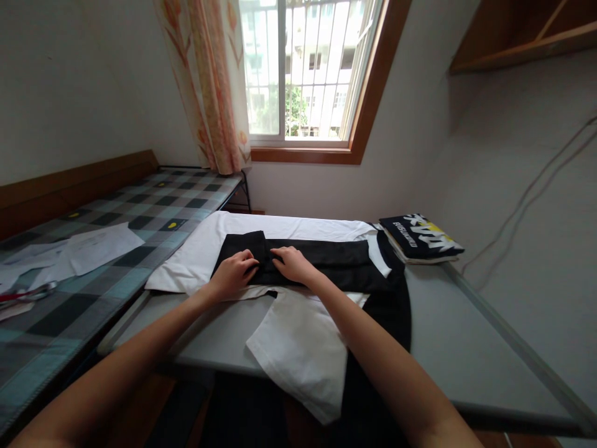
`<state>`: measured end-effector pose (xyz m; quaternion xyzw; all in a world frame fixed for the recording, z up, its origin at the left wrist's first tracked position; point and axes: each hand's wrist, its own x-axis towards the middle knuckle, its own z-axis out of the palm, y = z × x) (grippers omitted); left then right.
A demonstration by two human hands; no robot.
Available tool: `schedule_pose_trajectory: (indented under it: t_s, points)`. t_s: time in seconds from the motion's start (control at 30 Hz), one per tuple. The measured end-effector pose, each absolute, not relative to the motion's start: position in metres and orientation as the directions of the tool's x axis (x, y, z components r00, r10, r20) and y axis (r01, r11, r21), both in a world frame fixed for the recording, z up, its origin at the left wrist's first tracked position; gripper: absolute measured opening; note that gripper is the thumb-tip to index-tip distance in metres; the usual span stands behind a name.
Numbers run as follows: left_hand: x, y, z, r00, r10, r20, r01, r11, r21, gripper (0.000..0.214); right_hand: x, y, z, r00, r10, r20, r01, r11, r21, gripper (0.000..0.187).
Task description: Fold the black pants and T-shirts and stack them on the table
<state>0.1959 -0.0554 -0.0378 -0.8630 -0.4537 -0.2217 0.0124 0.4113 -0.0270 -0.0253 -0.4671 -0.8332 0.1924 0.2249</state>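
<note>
A black-and-white garment lies spread over the grey table (448, 336). Its black cloth (326, 256) forms a long strip across white cloth (289, 225), with the left end doubled over. My left hand (237, 270) is closed on that doubled end, fingers curled. Just to the right, my right hand (293, 264) has its fingers pinched together on the black cloth near the edge of the fold. The fingertips of both hands are partly hidden. A white short-sleeve-shaped piece (303, 342) hangs over the table's front edge, beside more hanging black fabric (387, 317).
Folded clothes (420, 239), black with printed letters on top, lie at the table's back right corner. A bed with a checked cover (107, 218) stands to the left, holding loose papers (100, 249). Behind are a curtain (214, 87) and a barred window (317, 74); a wooden shelf (527, 56) hangs upper right.
</note>
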Motion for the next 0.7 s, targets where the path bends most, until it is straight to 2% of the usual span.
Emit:
schedule_pose_trajectory:
  t_s: [0.17, 0.27, 0.5, 0.63, 0.7]
  points:
    - [0.207, -0.057, -0.046, 0.390, 0.752, 0.532, 0.790, -0.570, 0.226, 0.022, 0.398, -0.029, -0.038, -0.450, 0.868, 0.209, 0.680, 0.485, -0.550, 0.039]
    - [0.213, -0.060, -0.047, 0.351, 0.729, 0.588, 0.799, -0.560, 0.217, 0.023, 0.401, -0.028, -0.045, -0.419, 0.879, 0.226, 0.635, 0.462, -0.620, 0.039]
    - [0.215, -0.064, -0.056, 0.506, 0.698, 0.507, 0.769, -0.631, 0.101, 0.021, 0.404, -0.023, -0.048, -0.322, 0.924, 0.206, 0.455, 0.342, -0.822, 0.032]
    - [0.216, -0.067, -0.054, 0.507, 0.674, 0.538, 0.747, -0.655, 0.117, 0.024, 0.395, -0.012, -0.042, -0.225, 0.974, 0.028, 0.313, 0.099, -0.944, 0.022]
    - [0.216, -0.067, -0.053, 0.507, 0.666, 0.548, 0.737, -0.664, 0.126, 0.025, 0.389, -0.005, -0.038, -0.170, 0.980, -0.098, 0.194, -0.064, -0.979, 0.028]
